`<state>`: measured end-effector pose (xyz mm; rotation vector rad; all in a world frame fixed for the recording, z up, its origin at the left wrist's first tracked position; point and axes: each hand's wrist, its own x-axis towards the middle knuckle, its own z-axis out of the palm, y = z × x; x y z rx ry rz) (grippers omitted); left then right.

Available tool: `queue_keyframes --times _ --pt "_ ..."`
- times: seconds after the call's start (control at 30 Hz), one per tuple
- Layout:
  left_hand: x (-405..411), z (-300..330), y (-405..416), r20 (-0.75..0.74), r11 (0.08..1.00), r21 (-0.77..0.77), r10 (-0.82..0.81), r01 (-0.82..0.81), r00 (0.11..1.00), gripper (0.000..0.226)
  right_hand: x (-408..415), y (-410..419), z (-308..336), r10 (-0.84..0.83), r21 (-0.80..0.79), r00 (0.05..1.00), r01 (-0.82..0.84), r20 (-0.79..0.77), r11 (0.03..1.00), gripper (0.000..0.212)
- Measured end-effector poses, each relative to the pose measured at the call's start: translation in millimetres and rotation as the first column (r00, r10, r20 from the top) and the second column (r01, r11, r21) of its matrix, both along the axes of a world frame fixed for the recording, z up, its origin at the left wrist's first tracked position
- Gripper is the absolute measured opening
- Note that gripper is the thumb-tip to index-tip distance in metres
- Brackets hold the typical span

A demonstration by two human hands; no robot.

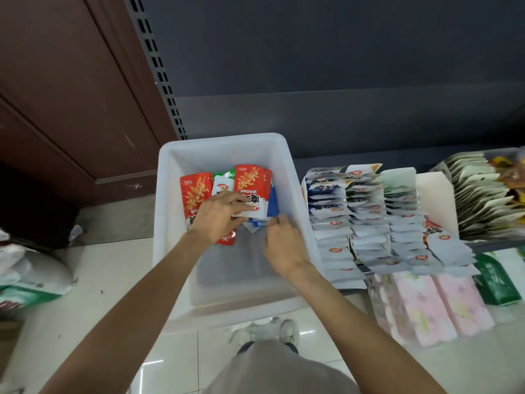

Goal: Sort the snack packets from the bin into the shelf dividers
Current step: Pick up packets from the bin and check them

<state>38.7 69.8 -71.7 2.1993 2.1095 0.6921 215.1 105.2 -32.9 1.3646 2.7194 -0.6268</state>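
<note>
White translucent plastic bin (170,194): your left hand (218,220) is gripping a white snack packet (255,207); your right hand (284,245) is pinching a blue-white packet (257,224).

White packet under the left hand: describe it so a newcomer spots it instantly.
Find the white plastic bin left of the packet-filled shelf. Among the packets at its far end, the left hand grips a white packet. Unlike the red packets beside it, it is white with dark lettering and a small red logo.

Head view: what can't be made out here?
- Packets under the left hand: hidden by it.
- Right hand fingertips: curled away, so its grip on the blue packets is unclear.
- Shelf at right: cut by the frame edge.
- Packet print: too small.
</note>
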Motion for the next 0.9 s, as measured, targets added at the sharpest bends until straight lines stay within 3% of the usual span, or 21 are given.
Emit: queue_keyframes --times 0.13,0.2,0.27,0.33,0.4,0.47,0.57,0.63,0.7,0.73,0.8,0.9 --pt "1 2 -1 0.094 0.996 -0.083 0.036 -0.028 0.995 0.034 -13 11 -4 -0.004 -0.029 0.98 -0.002 -0.201 1.0 0.046" --pt "0 1 1 0.139 0.994 -0.103 0.055 -0.04 0.989 0.033 -23 17 -10 0.057 -0.037 0.987 -0.063 -0.151 0.997 0.051" --pt "1 -1 3 0.296 0.978 -0.161 0.175 -0.131 0.939 0.04 -32 20 -14 0.047 -0.02 0.993 -0.05 -0.108 0.999 0.042" --pt "7 2 4 0.484 0.922 -0.261 0.382 -0.288 0.787 0.048 -37 24 -16 0.014 0.036 0.994 -0.01 -0.109 0.999 0.035" --pt "14 9 7 0.625 0.843 -0.369 0.536 -0.391 0.567 0.049 -39 26 -14 0.029 0.084 0.995 -0.022 -0.091 0.996 0.033" --pt "17 17 9 0.631 0.795 -0.422 0.603 -0.437 0.488 0.045 -37 26 -11 0.042 0.033 0.992 -0.039 -0.116 0.999 0.029" --pt "13 45 -5 0.612 0.804 -0.35 0.584 -0.48 0.532 0.022 -27 22 3 -0.001 -0.057 0.942 -0.019 -0.335 0.998 0.033" --pt "9 79 -20 0.547 0.853 -0.219 0.509 -0.473 0.665 0.009 -18 20 24 0.105 0.095 0.873 -0.067 -0.477 0.993 0.054" --pt "10 117 -31 0.563 0.919 -0.142 0.381 -0.368 0.733 0.007 -11 20 52 0.251 0.243 0.851 -0.151 -0.461 0.958 0.073" --pt "16 135 -34 0.623 0.946 -0.12 0.309 -0.303 0.719 0.011 -8 19 67 0.242 0.196 0.848 -0.166 -0.472 0.966 0.078" --pt "29 163 -30 0.719 0.975 -0.051 0.188 -0.219 0.669 0.02 -1 17 92 0.084 -0.073 0.824 -0.15 -0.56 0.986 0.073" --pt "47 183 -15 0.849 0.984 -0.037 0.122 -0.173 0.514 0.037 26 18 114 -0.275 -0.407 0.606 -0.089 -0.746 0.909 0.038"
